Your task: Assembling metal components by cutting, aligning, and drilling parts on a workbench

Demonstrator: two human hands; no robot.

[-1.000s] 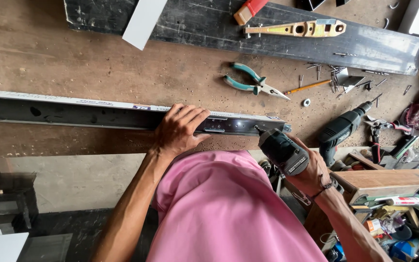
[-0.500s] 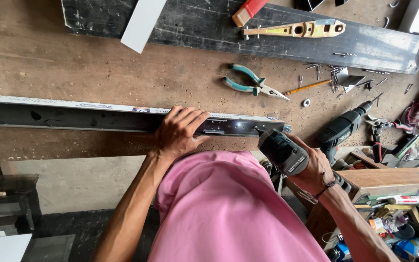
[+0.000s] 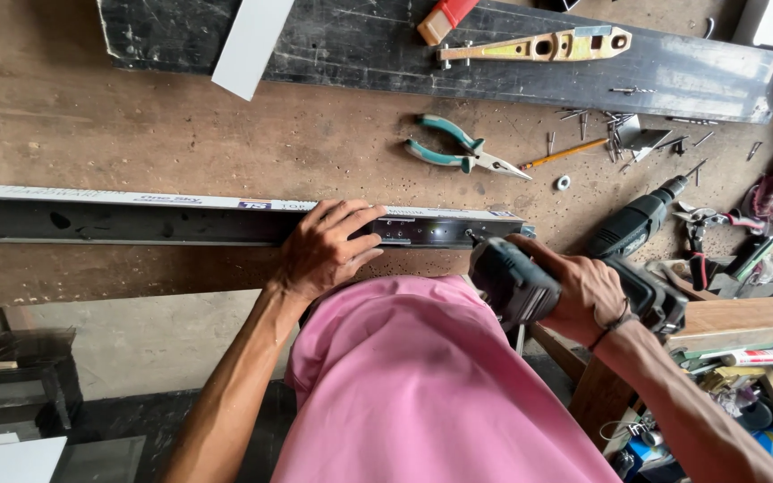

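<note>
1. A long dark metal rail (image 3: 181,222) lay along the front edge of the wooden bench (image 3: 136,134), its right end stopping near the drill in the person's hand; bare bench stretched behind it up to a black board (image 3: 386,45) at the back.
2. Room to the right was tight: green-handled pliers (image 3: 458,154), loose nails (image 3: 619,134) and a second drill (image 3: 637,224) lay just beyond the rail's end.
3. The left hand (image 3: 324,250) pressed flat on the rail, fingers spread over its top face, wrist bent over the bench edge; its grip was a wide, open press rather than a clasp.
4. The right hand (image 3: 583,286) wrapped closed around a dark cordless drill (image 3: 512,282), its grip full on the body, the nose pointing at the rail's right end near a small bright spot.
5. The person's pink shirt (image 3: 431,385) filled the foreground between both arms.
6. Against the frames from a second before, both hands kept their places on rail and drill; only the view shifted slightly, with no visible movement of the rail.
</note>
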